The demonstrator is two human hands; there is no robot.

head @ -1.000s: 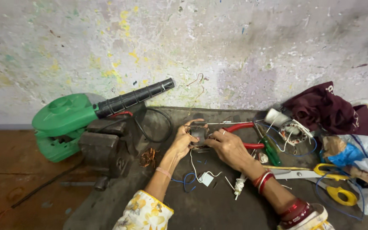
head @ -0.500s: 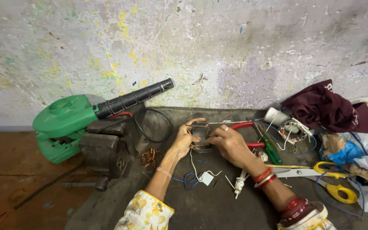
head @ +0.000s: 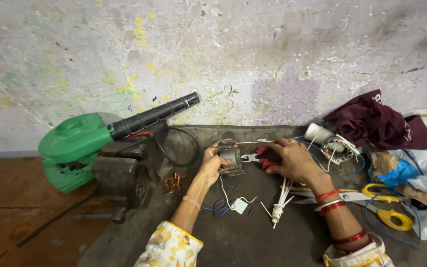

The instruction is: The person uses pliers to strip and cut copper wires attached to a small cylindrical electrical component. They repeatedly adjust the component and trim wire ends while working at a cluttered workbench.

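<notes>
My left hand (head: 209,165) grips a small motor coil block (head: 231,159) with copper windings, held upright on the dark work mat (head: 253,237). My right hand (head: 295,160) is closed around red-handled pliers (head: 259,158), whose metal jaws point left and touch the coil block. A thin metal rod (head: 255,142) runs along the top between the two hands. White leads with a small white connector (head: 239,205) trail from the block toward me. A bundle of white ties (head: 278,210) lies under my right wrist.
A green blower with a black nozzle (head: 82,141) and a dark bench vise (head: 122,173) stand at left, with a copper wire tangle (head: 172,184) beside them. Yellow-handled scissors (head: 386,207), a maroon cloth (head: 371,121), plastic bags and another stator (head: 337,148) crowd the right.
The view has shifted slightly. My right hand has slid right and now grips the pliers' handles, so the coil block between the hands is uncovered. My left hand keeps holding it.
</notes>
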